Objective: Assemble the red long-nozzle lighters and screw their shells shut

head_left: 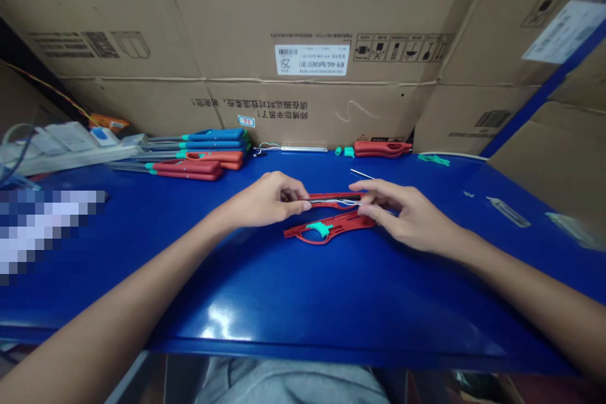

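My left hand is closed, thumb and forefinger pinching the left end of thin pale wires. At their other end, my right hand pinches the same wires between its fingertips. Behind and under the wires lies a red lighter shell half, partly covered by my fingers. Nearer to me rests a second red shell half, its ring-shaped opening at the left, with a green trigger in it. A thin metal rod sticks out just beyond my right fingers.
Several assembled long lighters are stacked at the back left beside a power strip. Along the cardboard box lie a metal tube, green parts and red shells. A clear plastic piece lies at the right.
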`<state>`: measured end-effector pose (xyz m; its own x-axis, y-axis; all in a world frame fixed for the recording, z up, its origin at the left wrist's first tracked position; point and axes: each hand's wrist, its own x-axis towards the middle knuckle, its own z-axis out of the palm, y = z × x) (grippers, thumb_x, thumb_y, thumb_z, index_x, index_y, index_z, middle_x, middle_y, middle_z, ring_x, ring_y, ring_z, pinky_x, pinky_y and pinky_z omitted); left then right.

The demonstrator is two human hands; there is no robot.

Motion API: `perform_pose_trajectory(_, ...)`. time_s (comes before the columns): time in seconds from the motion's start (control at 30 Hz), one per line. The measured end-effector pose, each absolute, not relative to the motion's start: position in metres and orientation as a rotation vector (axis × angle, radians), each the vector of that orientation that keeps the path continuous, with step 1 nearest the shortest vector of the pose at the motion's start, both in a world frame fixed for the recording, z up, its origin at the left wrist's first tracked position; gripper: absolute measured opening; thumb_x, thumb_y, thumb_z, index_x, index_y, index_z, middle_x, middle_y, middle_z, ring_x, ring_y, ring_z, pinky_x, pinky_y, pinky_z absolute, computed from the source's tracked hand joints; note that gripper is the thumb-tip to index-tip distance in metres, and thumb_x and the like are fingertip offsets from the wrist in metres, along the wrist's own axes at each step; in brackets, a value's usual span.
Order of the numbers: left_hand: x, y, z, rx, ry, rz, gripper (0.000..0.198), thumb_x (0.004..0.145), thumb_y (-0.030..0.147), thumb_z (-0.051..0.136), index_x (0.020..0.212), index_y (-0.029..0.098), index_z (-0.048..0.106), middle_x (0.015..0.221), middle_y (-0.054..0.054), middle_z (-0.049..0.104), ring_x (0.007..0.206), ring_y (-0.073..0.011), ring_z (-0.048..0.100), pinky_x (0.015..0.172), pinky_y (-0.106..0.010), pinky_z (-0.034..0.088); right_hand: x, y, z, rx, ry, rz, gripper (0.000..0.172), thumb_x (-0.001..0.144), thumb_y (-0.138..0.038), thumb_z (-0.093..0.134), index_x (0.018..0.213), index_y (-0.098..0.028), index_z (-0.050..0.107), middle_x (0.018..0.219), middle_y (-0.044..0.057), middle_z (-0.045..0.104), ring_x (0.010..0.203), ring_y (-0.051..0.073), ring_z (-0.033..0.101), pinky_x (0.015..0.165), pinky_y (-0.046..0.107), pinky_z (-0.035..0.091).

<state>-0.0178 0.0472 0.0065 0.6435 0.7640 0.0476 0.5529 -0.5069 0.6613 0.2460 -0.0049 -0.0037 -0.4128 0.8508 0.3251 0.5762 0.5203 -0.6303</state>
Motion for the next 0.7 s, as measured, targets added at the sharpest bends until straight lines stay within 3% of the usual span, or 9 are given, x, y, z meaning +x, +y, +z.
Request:
perform_pose_trajectory(0.13, -0.016, 0.043, 0.007, 2.236, 0.983, 0.423, 0.038, 0.086, 0.036, 0.059, 0.118, 0.017, 0.066, 0.076, -0.002, 0.069, 0.059, -0.0105, 0.053, 0.054, -0.020, 0.040, 0.245, -0.004, -0.007, -1.184, -2.108, 0.560, 0.032, 0.092, -0.033, 0.051, 0.117, -0.018, 0.062, 0.083, 0.005, 0.069, 0.068, 0.016, 0.064, 0.058, 0.027, 0.049)
perform_pose_trajectory(0.27, -0.012, 0.040, 0.007, 2.284, 0.966, 0.447, 0.036, 0.089, 0.043, 0.054, 0.106, 0.017, 0.072, 0.074, -0.001, 0.067, 0.060, -0.0102, 0.050, 0.052, -0.019, 0.035, 0.244, -0.004, -0.007, -1.205, -2.096, 0.514, 0.030, 0.091, -0.033, 0.053, 0.113, -0.017, 0.065, 0.081, 0.004, 0.069, 0.065, 0.014, 0.061, 0.057, 0.026, 0.047)
perform_pose_trajectory(0.57, -0.007, 0.035, 0.010, 2.380, 1.058, 0.450, 0.031, 0.090, 0.036, 0.051, 0.088, 0.015, 0.073, 0.059, 0.002, 0.055, 0.052, -0.0084, 0.039, 0.047, -0.020, 0.026, 0.242, -0.005, -0.006, -1.226, -2.059, 0.482, 0.027, 0.088, -0.033, 0.055, 0.104, -0.016, 0.070, 0.085, 0.006, 0.073, 0.066, 0.016, 0.064, 0.060, 0.029, 0.051)
perform_pose_trajectory(0.7, -0.005, 0.031, 0.009, 2.393, 1.067, 0.418, 0.027, 0.090, 0.032, 0.050, 0.084, 0.015, 0.070, 0.062, 0.001, 0.059, 0.053, -0.0091, 0.044, 0.048, -0.021, 0.028, 0.239, -0.006, -0.008, -1.235, -2.053, 0.500, 0.026, 0.088, -0.032, 0.056, 0.102, -0.017, 0.072, 0.087, 0.006, 0.075, 0.067, 0.017, 0.065, 0.060, 0.029, 0.053)
